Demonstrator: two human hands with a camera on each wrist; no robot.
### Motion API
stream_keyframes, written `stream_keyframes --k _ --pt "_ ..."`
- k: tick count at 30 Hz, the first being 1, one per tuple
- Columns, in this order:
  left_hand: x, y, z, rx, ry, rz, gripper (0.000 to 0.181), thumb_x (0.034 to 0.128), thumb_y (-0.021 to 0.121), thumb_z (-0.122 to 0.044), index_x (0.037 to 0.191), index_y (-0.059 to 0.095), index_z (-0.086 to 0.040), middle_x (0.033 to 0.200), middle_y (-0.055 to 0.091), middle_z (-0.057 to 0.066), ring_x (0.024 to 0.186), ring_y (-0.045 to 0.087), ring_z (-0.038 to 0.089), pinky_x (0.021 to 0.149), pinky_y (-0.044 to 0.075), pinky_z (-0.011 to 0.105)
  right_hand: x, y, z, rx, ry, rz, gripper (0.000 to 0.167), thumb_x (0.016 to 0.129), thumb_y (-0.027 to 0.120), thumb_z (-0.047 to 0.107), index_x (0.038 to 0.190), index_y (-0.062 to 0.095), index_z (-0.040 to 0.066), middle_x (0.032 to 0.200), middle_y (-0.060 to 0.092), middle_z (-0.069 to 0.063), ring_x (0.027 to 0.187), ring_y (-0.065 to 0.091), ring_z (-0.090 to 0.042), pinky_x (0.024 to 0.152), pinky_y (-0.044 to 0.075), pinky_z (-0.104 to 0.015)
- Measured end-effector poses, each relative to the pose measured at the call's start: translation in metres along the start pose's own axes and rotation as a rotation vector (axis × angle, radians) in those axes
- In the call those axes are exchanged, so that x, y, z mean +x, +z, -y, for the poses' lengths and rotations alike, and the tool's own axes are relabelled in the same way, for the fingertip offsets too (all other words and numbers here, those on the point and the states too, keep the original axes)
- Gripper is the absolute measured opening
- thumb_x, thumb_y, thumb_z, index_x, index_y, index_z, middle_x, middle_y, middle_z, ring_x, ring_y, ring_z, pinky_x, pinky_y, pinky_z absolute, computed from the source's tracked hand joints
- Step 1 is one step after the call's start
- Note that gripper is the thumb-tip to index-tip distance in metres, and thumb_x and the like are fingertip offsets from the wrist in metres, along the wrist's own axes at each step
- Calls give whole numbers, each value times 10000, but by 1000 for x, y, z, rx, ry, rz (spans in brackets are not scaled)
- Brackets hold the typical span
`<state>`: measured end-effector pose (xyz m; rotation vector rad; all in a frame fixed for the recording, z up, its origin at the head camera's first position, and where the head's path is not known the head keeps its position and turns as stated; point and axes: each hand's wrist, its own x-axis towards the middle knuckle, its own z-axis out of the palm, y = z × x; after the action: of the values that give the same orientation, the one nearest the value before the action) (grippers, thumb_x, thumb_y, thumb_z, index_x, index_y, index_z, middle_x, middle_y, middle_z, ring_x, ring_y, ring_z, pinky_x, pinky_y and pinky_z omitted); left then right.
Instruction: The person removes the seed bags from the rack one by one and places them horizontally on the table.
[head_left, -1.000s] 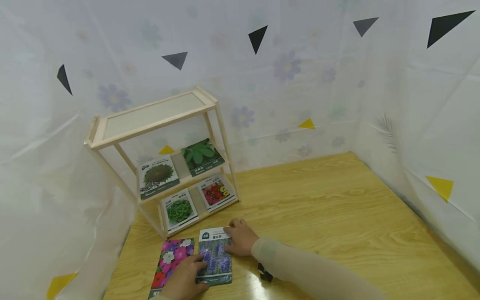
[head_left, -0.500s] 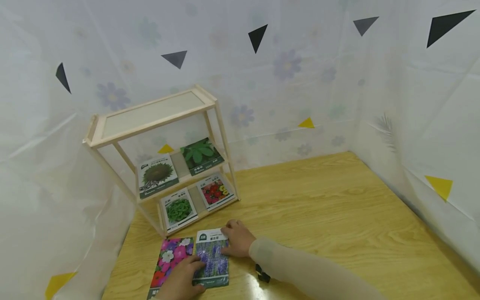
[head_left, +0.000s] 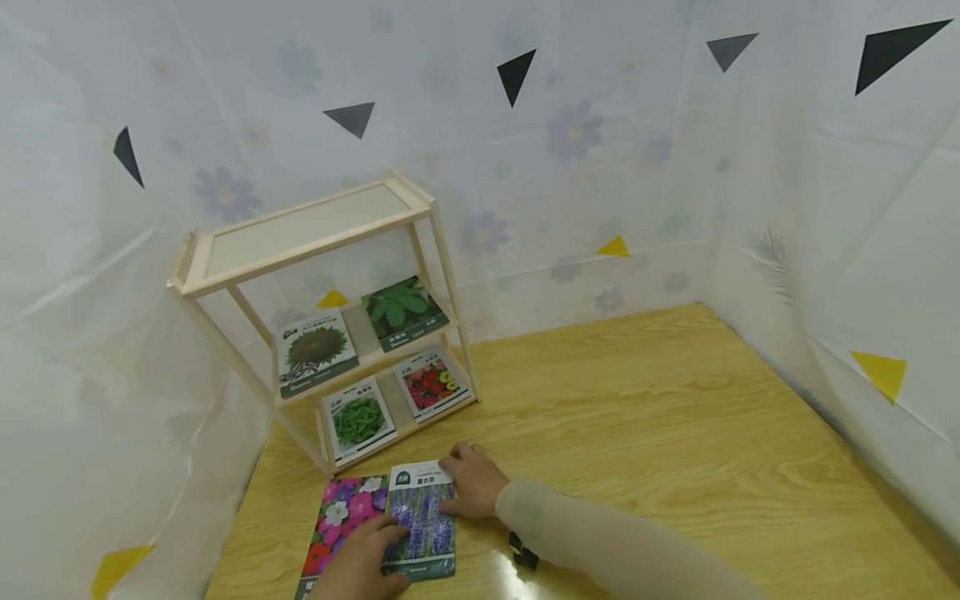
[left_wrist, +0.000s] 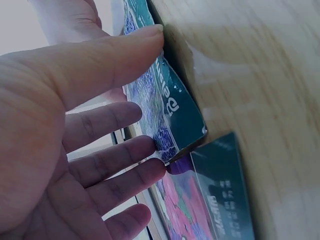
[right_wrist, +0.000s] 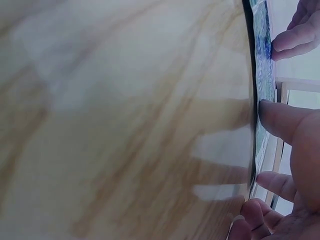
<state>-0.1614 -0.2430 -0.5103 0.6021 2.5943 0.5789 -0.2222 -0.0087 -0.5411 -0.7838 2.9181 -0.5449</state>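
Note:
A seed packet with purple lavender-like flowers (head_left: 423, 537) lies on the wooden table in the head view. My left hand (head_left: 360, 560) touches its left side with fairly straight fingers, the thumb (left_wrist: 135, 52) at its lower green band in the left wrist view. My right hand (head_left: 477, 483) touches the right edge near the top with fingertips and thumb. To the left is a packet with pink, red and white flowers (head_left: 341, 512), partly under my left hand. The lavender packet's left edge meets it and seems to overlap it slightly.
Behind the packets stands a pale wooden rack (head_left: 322, 242). Its middle shelf bears a sunflower packet (head_left: 317, 346) and a green-leaf packet (head_left: 405, 310). On the lowest shelf lie a leafy-green packet (head_left: 360, 421) and a red-and-yellow flower packet (head_left: 431, 383).
The lavender packet has slid a little left and toward me, up against the pink-flower packet. Both hands have moved slightly with it.

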Motion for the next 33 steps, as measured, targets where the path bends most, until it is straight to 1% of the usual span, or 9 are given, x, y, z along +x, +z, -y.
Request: stream_keyframes --k 9,15,24,33 --pt "-3 1 0 -7 3 -9 578 733 824 -318 1192 643 -16 1241 554 198 1123 519 454 865 454 608 1 5 1 -4 -16 -40 663 798 720 545 1318 563 166 1262 486 -73 1089 473 -214 884 477 -323" --pt "-4 1 -1 -3 -2 -17 608 731 826 -342 1208 633 -16 1252 548 201 1128 517 454 864 453 612 -1 6 -1 -3 -25 -47 659 800 718 546 1317 560 170 1267 478 -71 1098 472 -215 880 481 -332" --pt "-4 3 -1 -65 -40 34 604 741 823 -340 1221 626 -30 1269 526 221 1140 491 486 844 444 640 -3 7 -1 16 -33 -35 644 803 713 551 1310 562 183 1261 471 -54 1099 461 -205 876 476 -341" --pt "-4 3 0 -62 -42 31 611 740 822 -337 1229 623 -28 1275 525 221 1150 489 481 857 439 641 -1 10 -5 5 -42 -42 667 796 705 576 1318 562 187 1252 475 -39 1082 463 -187 863 478 -326"
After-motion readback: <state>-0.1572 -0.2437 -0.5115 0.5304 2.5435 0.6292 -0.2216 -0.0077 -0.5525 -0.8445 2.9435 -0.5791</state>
